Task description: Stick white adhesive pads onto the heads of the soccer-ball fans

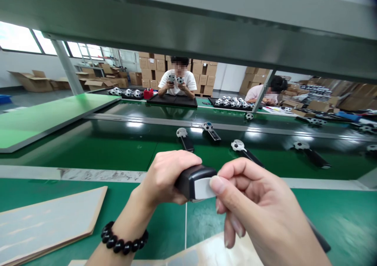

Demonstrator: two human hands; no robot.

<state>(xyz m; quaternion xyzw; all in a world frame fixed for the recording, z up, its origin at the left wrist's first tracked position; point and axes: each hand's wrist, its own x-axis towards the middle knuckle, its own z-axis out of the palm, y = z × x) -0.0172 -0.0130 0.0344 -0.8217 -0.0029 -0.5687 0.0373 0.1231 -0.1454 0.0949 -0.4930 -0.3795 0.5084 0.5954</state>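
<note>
Across the green surface (332,219), soccer-ball-headed handles (240,148) lie in a row; above it, the left hand (166,175) curls round a black handle (193,181), apparently steadying it while the right hand (253,195) pinches its pale strip (204,188).

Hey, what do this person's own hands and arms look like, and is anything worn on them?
The left hand and right hand are bare, with no gloves, and no sleeves show on the forearms. The left wrist wears a bead bracelet of round, glossy, near-black beads.
</note>
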